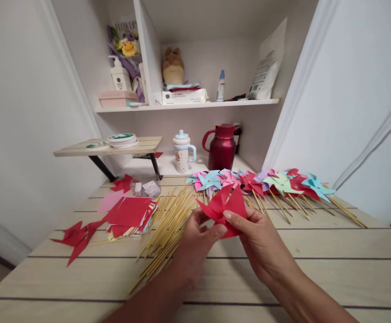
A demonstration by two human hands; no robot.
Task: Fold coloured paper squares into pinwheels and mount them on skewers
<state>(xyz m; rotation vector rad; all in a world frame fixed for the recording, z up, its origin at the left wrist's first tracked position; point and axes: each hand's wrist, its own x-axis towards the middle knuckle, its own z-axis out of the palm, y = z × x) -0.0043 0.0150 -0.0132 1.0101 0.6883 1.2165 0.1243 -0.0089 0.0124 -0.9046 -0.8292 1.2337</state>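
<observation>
Between my hands, above the middle of the table, is a red paper pinwheel (221, 204) with folded, pointed blades. My left hand (200, 235) pinches its lower left side. My right hand (254, 229) grips it from the right, the thumb pressed near the pinwheel's centre. My fingers partly hide its lower part. Just left of my left hand lies a loose bundle of thin wooden sticks (166, 226). Further left is a stack of square paper sheets (131, 211), red on top. Other red paper pinwheels (77, 237) without visible sticks lie beside the stack.
Finished-looking pinwheels on sticks (281, 183) in several colours line the back right of the table. Behind stand a red thermos jug (222, 148) and a pale cup (182, 154). A small raised shelf (144, 144) holds tape rolls (122, 140). Small clear packets (151, 189) lie below it.
</observation>
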